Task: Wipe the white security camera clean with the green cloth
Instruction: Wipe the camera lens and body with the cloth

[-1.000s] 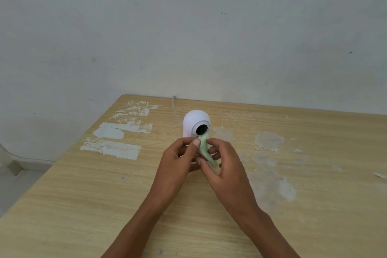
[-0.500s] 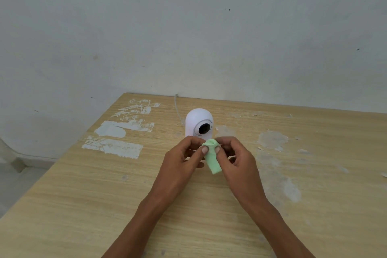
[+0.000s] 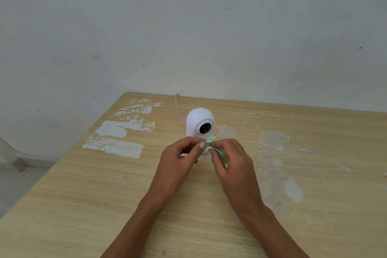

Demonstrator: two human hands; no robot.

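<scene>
A white dome-shaped security camera stands upright on the wooden table, its dark round lens turned toward me and slightly right. Just in front of its base, my left hand and my right hand meet and both pinch a small bunched green cloth. The cloth sits low beside the camera's lower right edge; whether it touches the camera I cannot tell. My fingers hide the camera's base and most of the cloth.
A thin white cable runs from behind the camera to the table's far edge by the pale wall. White scraped patches mark the tabletop at left, greyish ones at right. The table's left edge drops to the floor.
The cloth went from hanging in a strip near the lens to being bunched between both hands' fingertips. Both hands stay just in front of the camera.
</scene>
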